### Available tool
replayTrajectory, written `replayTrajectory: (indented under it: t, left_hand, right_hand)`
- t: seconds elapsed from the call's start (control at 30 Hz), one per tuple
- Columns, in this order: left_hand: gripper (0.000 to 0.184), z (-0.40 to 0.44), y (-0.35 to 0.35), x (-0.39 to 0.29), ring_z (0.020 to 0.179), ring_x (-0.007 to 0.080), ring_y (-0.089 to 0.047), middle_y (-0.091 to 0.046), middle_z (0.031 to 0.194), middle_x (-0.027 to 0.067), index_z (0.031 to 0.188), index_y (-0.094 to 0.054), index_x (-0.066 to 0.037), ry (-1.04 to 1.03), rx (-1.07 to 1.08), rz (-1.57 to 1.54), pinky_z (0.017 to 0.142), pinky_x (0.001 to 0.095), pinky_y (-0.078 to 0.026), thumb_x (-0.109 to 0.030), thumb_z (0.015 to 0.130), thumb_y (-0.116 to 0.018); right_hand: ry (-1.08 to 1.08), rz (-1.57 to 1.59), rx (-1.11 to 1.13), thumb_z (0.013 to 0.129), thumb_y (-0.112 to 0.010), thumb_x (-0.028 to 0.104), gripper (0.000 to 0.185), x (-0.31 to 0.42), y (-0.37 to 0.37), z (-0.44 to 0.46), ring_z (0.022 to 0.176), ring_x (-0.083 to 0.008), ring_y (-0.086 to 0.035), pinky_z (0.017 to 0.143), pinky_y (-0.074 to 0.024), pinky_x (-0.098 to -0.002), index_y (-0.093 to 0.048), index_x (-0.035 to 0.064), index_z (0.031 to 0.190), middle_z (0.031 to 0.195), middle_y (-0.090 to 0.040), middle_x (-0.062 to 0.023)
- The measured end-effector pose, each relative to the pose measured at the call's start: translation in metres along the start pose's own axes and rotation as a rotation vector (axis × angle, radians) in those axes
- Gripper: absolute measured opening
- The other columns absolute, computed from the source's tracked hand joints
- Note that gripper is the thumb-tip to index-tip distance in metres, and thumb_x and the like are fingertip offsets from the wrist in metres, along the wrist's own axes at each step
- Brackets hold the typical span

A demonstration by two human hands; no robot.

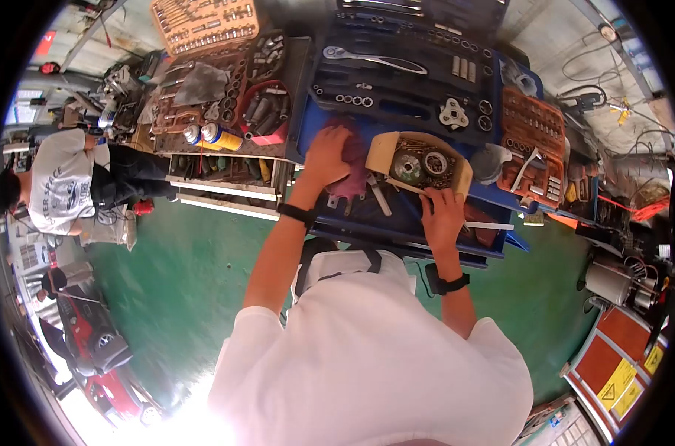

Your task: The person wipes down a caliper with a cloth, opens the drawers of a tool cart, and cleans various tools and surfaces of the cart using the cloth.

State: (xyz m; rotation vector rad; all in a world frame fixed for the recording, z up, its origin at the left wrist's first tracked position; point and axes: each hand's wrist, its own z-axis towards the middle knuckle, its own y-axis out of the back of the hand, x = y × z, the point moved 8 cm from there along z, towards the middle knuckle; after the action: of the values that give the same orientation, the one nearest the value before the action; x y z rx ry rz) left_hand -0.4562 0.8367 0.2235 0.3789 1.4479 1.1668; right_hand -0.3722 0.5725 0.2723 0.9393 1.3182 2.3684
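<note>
My left hand [327, 154] is closed on a dark red rag [356, 167], which bunches up beside it on the blue workbench. My right hand [443, 215] grips the near edge of a cardboard box [382, 152], fingers bent over its rim. Inside the box lie many small metal parts, a greenish round piece [407, 168] and a metal ring [435, 163]. Below the rag and box, an open blue drawer [404, 215] holds several tools, among them a flat metal bar [380, 197].
Behind the box stands a blue socket case [404, 89] with a large ratchet [374, 59]. To the left are spray cans [220, 137], a red bin [267, 130] of sockets and an orange tool case [203, 30]. Another person [62, 178] is at the far left.
</note>
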Motion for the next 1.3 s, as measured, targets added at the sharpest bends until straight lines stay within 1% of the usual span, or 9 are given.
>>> replayTrajectory:
  t: [0.2, 0.3, 0.37, 0.53, 0.7, 0.8, 0.87, 1.17, 1.3]
  left_hand:
    - [0.053, 0.007, -0.013, -0.013, 0.118, 0.0401, -0.053, -0.061, 0.118, 0.0189, 0.112, -0.058, -0.008, -0.099, -0.064, 0.121, 0.101, 0.047, -0.044, -0.007, 0.06, -0.067]
    - [0.052, 0.01, -0.008, -0.007, 0.117, 0.04, -0.053, -0.059, 0.121, 0.0196, 0.111, -0.055, -0.009, -0.016, -0.046, 0.152, 0.099, 0.0462, -0.045, -0.007, 0.06, -0.067]
    - [0.062, 0.011, -0.012, 0.0, 0.125, 0.0409, -0.05, -0.053, 0.136, 0.0237, 0.121, -0.052, -0.008, 0.122, 0.097, 0.129, 0.105, 0.0453, -0.043, -0.008, 0.062, -0.068]
    - [0.065, 0.0, -0.006, 0.016, 0.125, 0.0418, -0.05, -0.053, 0.135, 0.0257, 0.123, -0.051, -0.008, 0.157, 0.064, 0.174, 0.105, 0.046, -0.043, -0.011, 0.061, -0.072]
    - [0.07, -0.034, 0.002, 0.014, 0.125, 0.0431, -0.049, -0.052, 0.136, 0.0272, 0.125, -0.05, -0.007, 0.114, 0.1, 0.195, 0.105, 0.0466, -0.042, -0.01, 0.059, -0.075]
    - [0.071, -0.06, 0.001, 0.006, 0.127, 0.0394, -0.049, -0.05, 0.138, 0.0258, 0.125, -0.051, -0.008, 0.051, 0.129, 0.259, 0.106, 0.0462, -0.041, -0.016, 0.06, -0.08]
    - [0.071, -0.075, 0.006, -0.001, 0.128, 0.0416, -0.046, -0.05, 0.139, 0.026, 0.125, -0.051, -0.007, 0.041, 0.106, 0.181, 0.107, 0.0483, -0.04, -0.008, 0.058, -0.075]
    - [0.067, -0.062, 0.003, 0.003, 0.128, 0.041, -0.047, -0.051, 0.136, 0.027, 0.123, -0.052, -0.005, 0.054, 0.014, 0.144, 0.106, 0.0493, -0.04, -0.007, 0.059, -0.071]
    - [0.066, -0.078, 0.006, 0.013, 0.129, 0.0398, -0.046, -0.052, 0.135, 0.0245, 0.123, -0.053, -0.005, -0.018, -0.012, 0.124, 0.107, 0.0489, -0.038, -0.007, 0.06, -0.071]
  right_hand:
    - [-0.03, -0.083, -0.007, 0.081, -0.075, 0.011, 0.016, 0.008, -0.003, 0.001, 0.08, -0.0309, -0.054, 0.069, -0.049, -0.0411, -0.069, 0.012, 0.096, 0.088, -0.058, -0.0068]
    - [-0.065, -0.105, 0.033, 0.082, -0.074, 0.012, 0.016, 0.01, -0.004, 0.001, 0.083, -0.032, -0.053, 0.072, -0.0489, -0.0425, -0.069, 0.012, 0.098, 0.091, -0.059, -0.0066]
    - [-0.071, -0.103, 0.054, 0.083, -0.073, 0.012, 0.016, 0.011, -0.006, -0.001, 0.085, -0.0325, -0.053, 0.073, -0.0486, -0.0433, -0.069, 0.0117, 0.099, 0.093, -0.06, -0.0066]
    - [-0.019, -0.066, 0.05, 0.087, -0.07, 0.01, 0.014, 0.01, -0.01, -0.007, 0.087, -0.0329, -0.051, 0.076, -0.0463, -0.0438, -0.069, 0.01, 0.101, 0.097, -0.061, -0.0076]
    - [0.044, -0.059, 0.031, 0.087, -0.069, 0.009, 0.014, 0.015, -0.009, -0.003, 0.086, -0.0332, -0.049, 0.078, -0.0429, -0.0446, -0.069, 0.0088, 0.101, 0.096, -0.06, -0.009]
    - [0.076, -0.072, 0.017, 0.087, -0.07, 0.008, 0.013, 0.013, -0.015, -0.004, 0.086, -0.0335, -0.049, 0.079, -0.0414, -0.0449, -0.068, 0.0081, 0.1, 0.094, -0.06, -0.0095]
    - [0.096, -0.088, 0.008, 0.087, -0.07, 0.008, 0.013, 0.009, -0.016, 0.0, 0.086, -0.0337, -0.05, 0.079, -0.041, -0.0449, -0.067, 0.0079, 0.099, 0.094, -0.059, -0.0097]
    - [0.107, -0.093, -0.02, 0.088, -0.071, 0.011, 0.017, 0.013, -0.027, 0.007, 0.087, -0.0334, -0.051, 0.08, -0.0421, -0.0478, -0.069, 0.0081, 0.105, 0.095, -0.058, -0.0116]
    - [-0.004, -0.152, -0.013, 0.091, -0.069, 0.012, 0.02, 0.009, -0.035, 0.001, 0.09, -0.0338, -0.05, 0.082, -0.0427, -0.0483, -0.068, 0.0078, 0.11, 0.1, -0.056, -0.0129]
